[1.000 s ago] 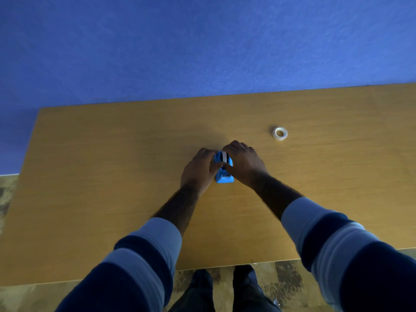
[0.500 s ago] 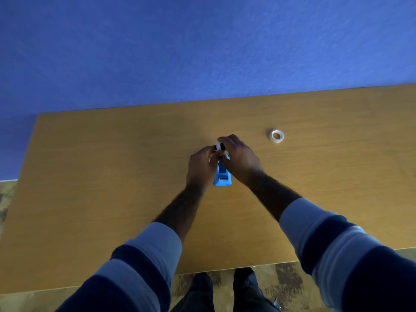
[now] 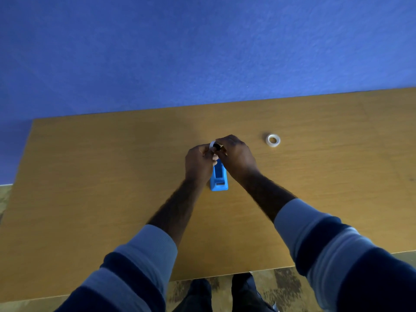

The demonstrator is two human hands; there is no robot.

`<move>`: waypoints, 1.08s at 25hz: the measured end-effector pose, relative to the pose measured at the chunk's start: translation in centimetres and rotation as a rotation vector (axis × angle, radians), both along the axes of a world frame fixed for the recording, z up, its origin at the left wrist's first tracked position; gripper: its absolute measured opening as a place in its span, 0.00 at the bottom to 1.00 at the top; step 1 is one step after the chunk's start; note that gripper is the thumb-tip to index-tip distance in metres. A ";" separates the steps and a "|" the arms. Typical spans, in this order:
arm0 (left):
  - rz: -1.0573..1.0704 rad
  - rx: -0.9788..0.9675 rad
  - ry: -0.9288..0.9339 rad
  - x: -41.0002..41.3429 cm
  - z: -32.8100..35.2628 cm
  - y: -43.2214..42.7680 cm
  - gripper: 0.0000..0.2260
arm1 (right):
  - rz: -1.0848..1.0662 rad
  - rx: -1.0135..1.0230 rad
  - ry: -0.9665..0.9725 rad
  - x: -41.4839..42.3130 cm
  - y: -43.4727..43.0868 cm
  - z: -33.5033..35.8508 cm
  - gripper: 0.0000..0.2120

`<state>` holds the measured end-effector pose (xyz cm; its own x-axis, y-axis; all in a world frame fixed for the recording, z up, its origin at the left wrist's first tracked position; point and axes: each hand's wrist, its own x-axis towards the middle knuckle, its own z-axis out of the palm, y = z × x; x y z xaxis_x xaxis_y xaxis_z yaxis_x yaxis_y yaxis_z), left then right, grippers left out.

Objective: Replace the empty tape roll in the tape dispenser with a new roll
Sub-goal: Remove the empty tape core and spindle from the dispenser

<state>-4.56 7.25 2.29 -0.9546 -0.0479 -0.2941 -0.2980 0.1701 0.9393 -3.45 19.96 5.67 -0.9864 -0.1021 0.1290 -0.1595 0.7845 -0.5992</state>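
A blue tape dispenser (image 3: 219,178) stands on the wooden table (image 3: 112,176), its cutter end toward me. Just above its far end, my left hand (image 3: 199,163) and my right hand (image 3: 237,157) meet. Between their fingertips is a thin white ring, the empty tape roll (image 3: 211,146), with a black spindle (image 3: 217,146) in it. The left fingers pinch the ring and the right fingers pinch the spindle. A new roll of clear tape (image 3: 273,140) lies flat on the table to the right, well apart from my hands.
A blue wall (image 3: 202,52) rises right behind the table's far edge. The table's near edge runs above a patterned floor, where my legs and shoes (image 3: 220,291) show.
Both hands rose from the dispenser, lifting the white ring with its black spindle out of the cradle. The dispenser's inside now shows. The new roll stayed in place.
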 end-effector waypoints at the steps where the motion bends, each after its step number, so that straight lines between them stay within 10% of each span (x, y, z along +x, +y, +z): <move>1: 0.014 0.025 -0.025 -0.2 0.0 0.1 0.11 | -0.004 0.010 -0.006 -0.1 0.0 -0.1 0.07; 27: 0.108 -0.071 -0.203 -10.2 -2.8 0.2 0.10 | -0.075 0.095 -0.068 -2.4 3.2 -1.1 0.08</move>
<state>-14.77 7.46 -0.51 -0.8645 -0.1739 -0.4717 -0.4994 0.1904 0.8452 -5.84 23.15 4.59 -0.9979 -0.0364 0.0543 -0.0597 0.8465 -0.5291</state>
